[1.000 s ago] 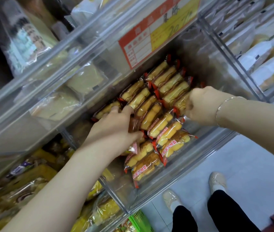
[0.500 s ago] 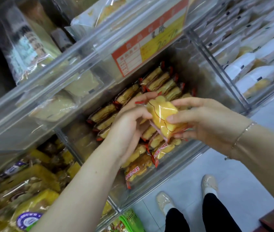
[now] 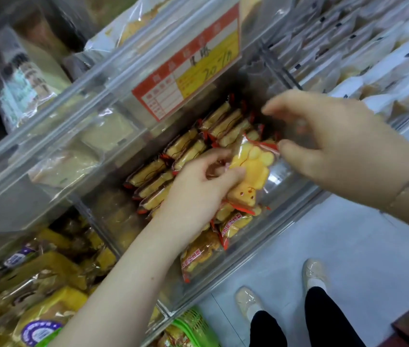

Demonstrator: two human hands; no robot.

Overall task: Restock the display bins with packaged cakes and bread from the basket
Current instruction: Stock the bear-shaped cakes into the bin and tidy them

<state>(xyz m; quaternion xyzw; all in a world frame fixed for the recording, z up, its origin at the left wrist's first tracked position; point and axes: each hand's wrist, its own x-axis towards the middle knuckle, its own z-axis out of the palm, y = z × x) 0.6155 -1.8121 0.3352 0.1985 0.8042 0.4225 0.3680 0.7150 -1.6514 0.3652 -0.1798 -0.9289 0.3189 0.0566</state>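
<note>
Cake (image 3: 249,171) lies between left grip (image 3: 198,194) and right grip (image 3: 328,146).

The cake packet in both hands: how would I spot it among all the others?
Find the red and yellow price sign; the clear bin below it is packed with yellow cakes. The packet hangs above them, gripped by the left hand and pinched by the right hand. Alone, it lies face up, showing a paw-shaped cake.
</note>
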